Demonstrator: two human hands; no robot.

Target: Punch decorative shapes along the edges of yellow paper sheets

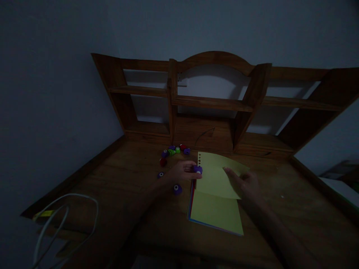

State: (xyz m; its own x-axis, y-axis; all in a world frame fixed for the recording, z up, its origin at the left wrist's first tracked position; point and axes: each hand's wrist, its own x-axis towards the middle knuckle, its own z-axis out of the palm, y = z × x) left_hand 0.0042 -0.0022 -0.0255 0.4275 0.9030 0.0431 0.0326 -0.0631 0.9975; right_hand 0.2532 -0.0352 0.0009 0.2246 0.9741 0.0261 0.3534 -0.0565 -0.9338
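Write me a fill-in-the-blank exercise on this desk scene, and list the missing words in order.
1. The left hand holds a punch coloured ____.
2. The right hand holds a ____ sheet.
3. As pictured, holes line the sheet's ____ edge.
4. The shelf unit behind the hands is made of ____.

Missing words: purple; yellow; left; wood

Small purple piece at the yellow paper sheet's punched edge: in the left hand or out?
In: the left hand holds the purple piece between thumb and fingers. Whether it touches the yellow sheet, I cannot tell.
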